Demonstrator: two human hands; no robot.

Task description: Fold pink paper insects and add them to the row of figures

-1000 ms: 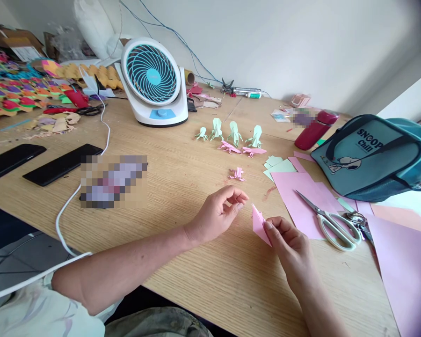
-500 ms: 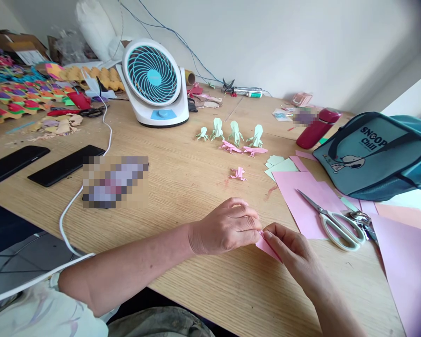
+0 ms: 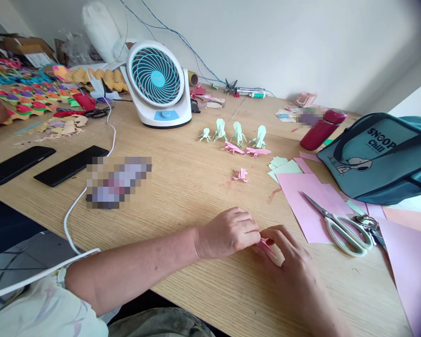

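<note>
We've got both hands together at the near side of the table [image 3: 196, 196], left hand [image 3: 228, 234] and right hand [image 3: 291, 262] pinching 1 small pink folded paper [image 3: 267, 248] between them, fingers mostly closed on it. Farther off we see 4 green paper figures [image 3: 237, 133] and 3 pink paper figures [image 3: 241, 175], with scissors [image 3: 345, 229] lying to the right.

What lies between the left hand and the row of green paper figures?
In the head view, one small pink paper figure lies between the left hand and the green paper figures, with two flatter pink ones close to the row.
</note>
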